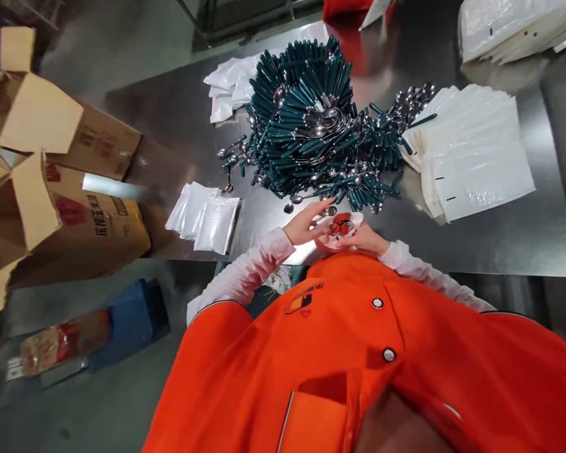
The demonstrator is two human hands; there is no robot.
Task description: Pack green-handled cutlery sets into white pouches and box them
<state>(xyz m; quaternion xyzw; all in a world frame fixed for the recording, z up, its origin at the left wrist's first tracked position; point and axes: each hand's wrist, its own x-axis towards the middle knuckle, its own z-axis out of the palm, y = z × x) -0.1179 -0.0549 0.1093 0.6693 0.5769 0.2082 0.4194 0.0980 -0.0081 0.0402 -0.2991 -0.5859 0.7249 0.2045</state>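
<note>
My left hand (304,228) and my right hand (365,239) meet just above the near edge of the steel table (179,113), in front of my orange shirt. The right hand is closed round a small white plastic bag (356,220) with shiny spoon bowls (342,225) showing at its mouth. The left hand's fingers are curled and pinch a spoon (331,211) at the bag's opening. Right behind the hands lies a big heap of green-handled spoons (311,119).
Stacks of white bags lie at the right (476,151), the far right (509,25), the near left (207,217) and behind the heap (229,88). Open cardboard boxes (66,189) stand on the left. A blue crate (132,314) sits on the floor.
</note>
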